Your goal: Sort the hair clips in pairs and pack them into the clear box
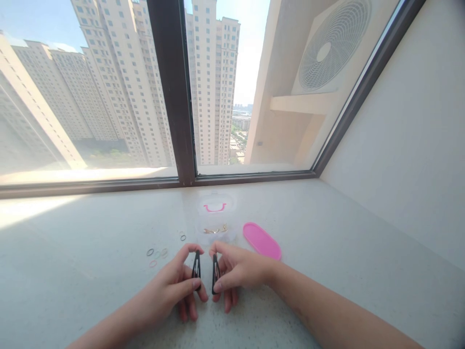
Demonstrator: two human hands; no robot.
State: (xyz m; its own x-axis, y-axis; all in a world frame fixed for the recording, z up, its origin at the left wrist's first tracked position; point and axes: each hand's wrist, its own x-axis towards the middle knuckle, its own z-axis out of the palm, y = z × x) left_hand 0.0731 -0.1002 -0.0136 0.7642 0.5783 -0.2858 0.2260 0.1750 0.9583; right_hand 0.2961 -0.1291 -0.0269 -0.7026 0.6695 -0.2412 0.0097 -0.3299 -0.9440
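Two forearms reach in from the bottom edge of the frame onto a pale stone sill (72, 291), hands meeting at lower centre.

Left of centre, a scatter of small elastic hair bands (150, 252) lies loose on the sill, just beyond the left hand (169, 288) and clear of it. That hand pinches a black snap hair clip (196, 267) on end, with the index fingertip on its top, the thumb at its lower end and the other fingers curled under against the stone.

Just beside it, the right hand (240, 271) grips a second black hair clip (215, 274) the same way, index finger above and thumb below. The two clips stand nearly parallel, close together but apart.

Behind the hands, at centre, sits a clear plastic box (216, 232) with a pink handle and small gold-coloured pieces inside. Right of it, a pink oval lid (261, 241) lies flat on the sill, near the right wrist.

A dark window frame (174, 97) fills the upper part of the frame, with tall apartment blocks outside and an outdoor fan unit (330, 48) at upper right.
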